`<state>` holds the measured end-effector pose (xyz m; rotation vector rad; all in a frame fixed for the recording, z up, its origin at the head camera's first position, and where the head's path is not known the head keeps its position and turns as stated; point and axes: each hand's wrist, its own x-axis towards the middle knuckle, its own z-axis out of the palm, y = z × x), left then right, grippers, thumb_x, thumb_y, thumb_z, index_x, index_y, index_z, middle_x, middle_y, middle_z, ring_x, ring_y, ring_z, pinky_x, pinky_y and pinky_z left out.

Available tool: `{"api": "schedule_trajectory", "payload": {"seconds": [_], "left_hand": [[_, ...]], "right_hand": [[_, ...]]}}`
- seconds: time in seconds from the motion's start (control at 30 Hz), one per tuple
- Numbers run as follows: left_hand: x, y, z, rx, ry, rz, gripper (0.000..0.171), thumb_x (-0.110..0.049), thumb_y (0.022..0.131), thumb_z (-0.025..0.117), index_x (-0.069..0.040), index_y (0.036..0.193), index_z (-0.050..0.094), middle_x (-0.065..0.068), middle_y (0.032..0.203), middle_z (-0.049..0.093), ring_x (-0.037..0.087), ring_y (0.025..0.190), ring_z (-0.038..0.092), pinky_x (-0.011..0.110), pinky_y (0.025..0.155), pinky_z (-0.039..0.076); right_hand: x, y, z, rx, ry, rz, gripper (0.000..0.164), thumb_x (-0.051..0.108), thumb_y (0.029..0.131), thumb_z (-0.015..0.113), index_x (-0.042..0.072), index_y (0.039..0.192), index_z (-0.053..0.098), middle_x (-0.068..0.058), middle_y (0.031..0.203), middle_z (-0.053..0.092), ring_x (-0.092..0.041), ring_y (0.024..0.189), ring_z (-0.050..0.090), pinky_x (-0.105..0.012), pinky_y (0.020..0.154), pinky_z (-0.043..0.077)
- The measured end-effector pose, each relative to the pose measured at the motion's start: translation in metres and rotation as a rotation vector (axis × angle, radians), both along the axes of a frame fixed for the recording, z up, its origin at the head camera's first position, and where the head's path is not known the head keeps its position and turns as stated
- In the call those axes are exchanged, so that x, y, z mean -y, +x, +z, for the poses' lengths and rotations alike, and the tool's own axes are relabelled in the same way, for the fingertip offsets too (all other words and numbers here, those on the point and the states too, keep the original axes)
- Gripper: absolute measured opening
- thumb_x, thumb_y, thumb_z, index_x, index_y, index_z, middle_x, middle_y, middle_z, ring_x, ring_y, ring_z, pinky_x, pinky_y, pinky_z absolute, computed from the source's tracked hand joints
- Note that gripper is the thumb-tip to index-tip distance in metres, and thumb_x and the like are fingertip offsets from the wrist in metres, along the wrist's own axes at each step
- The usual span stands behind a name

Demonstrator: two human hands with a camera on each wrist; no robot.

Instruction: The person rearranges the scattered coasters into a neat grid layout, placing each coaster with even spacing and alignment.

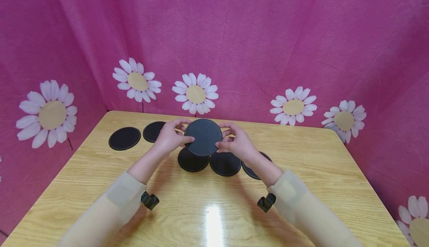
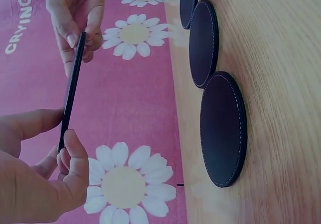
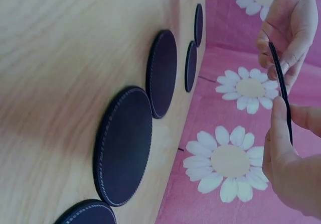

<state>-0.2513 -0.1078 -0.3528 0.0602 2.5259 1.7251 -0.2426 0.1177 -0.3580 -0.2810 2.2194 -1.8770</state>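
Observation:
A round black coaster (image 1: pixel 203 137) with a stitched rim is held up above the table, tilted toward the head camera. My left hand (image 1: pixel 171 136) pinches its left edge between thumb and fingers; my right hand (image 1: pixel 233 141) pinches the opposite edge the same way. Edge-on in the left wrist view, the held coaster (image 2: pixel 73 91) looks thin and clear of the table. Below it lie a black coaster (image 1: pixel 193 161), a middle one (image 1: pixel 225 164) and a right one (image 1: pixel 249 171), side by side in a row. The right forearm partly covers the last.
Two more black coasters lie at the table's back left, one (image 1: pixel 124 138) near the left edge and another (image 1: pixel 153 131) partly behind my left hand. The wooden table (image 1: pixel 187 209) meets a pink flowered cloth (image 1: pixel 234 46) at its back and sides.

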Motion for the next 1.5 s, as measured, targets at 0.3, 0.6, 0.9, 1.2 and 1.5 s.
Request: {"api": "schedule_trajectory", "payload": {"seconds": [0.3, 0.6, 0.9, 1.2, 1.5], "left_hand": [[0.006, 0.019, 0.0, -0.016, -0.031, -0.048, 0.055, -0.004, 0.075, 0.078, -0.01, 0.126, 0.056, 0.011, 0.1, 0.046, 0.019, 0.074, 0.05, 0.032, 0.061, 0.056], [0.011, 0.037, -0.008, -0.061, -0.084, -0.069, 0.051, -0.003, 0.073, 0.079, -0.009, 0.121, 0.06, 0.009, 0.093, 0.047, 0.018, 0.068, 0.05, 0.033, 0.056, 0.055], [0.018, 0.052, -0.021, -0.081, -0.104, -0.088, 0.046, 0.0, 0.075, 0.076, -0.006, 0.118, 0.061, 0.01, 0.09, 0.048, 0.017, 0.068, 0.05, 0.038, 0.057, 0.056], [0.025, 0.062, -0.036, -0.101, -0.153, -0.12, 0.043, -0.003, 0.075, 0.077, -0.006, 0.114, 0.06, 0.008, 0.087, 0.049, 0.015, 0.065, 0.05, 0.029, 0.051, 0.051], [0.031, 0.072, -0.059, -0.069, -0.154, -0.142, 0.043, 0.001, 0.073, 0.077, -0.005, 0.111, 0.058, 0.007, 0.082, 0.049, 0.014, 0.053, 0.051, 0.03, 0.046, 0.05]], "right_hand": [[0.003, 0.018, -0.008, 0.048, -0.041, 0.014, 0.059, -0.009, 0.079, 0.067, 0.007, 0.13, 0.043, -0.013, 0.097, 0.047, -0.015, 0.069, 0.059, -0.049, 0.076, 0.054], [0.006, 0.037, -0.017, 0.038, -0.004, 0.053, 0.063, -0.009, 0.079, 0.068, 0.009, 0.132, 0.04, -0.014, 0.097, 0.049, -0.016, 0.071, 0.058, -0.051, 0.075, 0.054], [0.011, 0.052, -0.029, 0.004, -0.006, 0.071, 0.065, -0.014, 0.076, 0.068, 0.006, 0.131, 0.042, -0.014, 0.095, 0.048, -0.015, 0.072, 0.056, -0.052, 0.073, 0.054], [0.015, 0.061, -0.041, 0.026, -0.013, 0.083, 0.065, -0.016, 0.072, 0.07, 0.006, 0.128, 0.044, -0.014, 0.092, 0.05, -0.016, 0.066, 0.057, -0.049, 0.066, 0.056], [0.02, 0.069, -0.059, -0.032, 0.073, 0.145, 0.064, -0.014, 0.072, 0.072, 0.008, 0.125, 0.044, -0.014, 0.093, 0.051, -0.014, 0.059, 0.059, -0.044, 0.06, 0.057]]}}
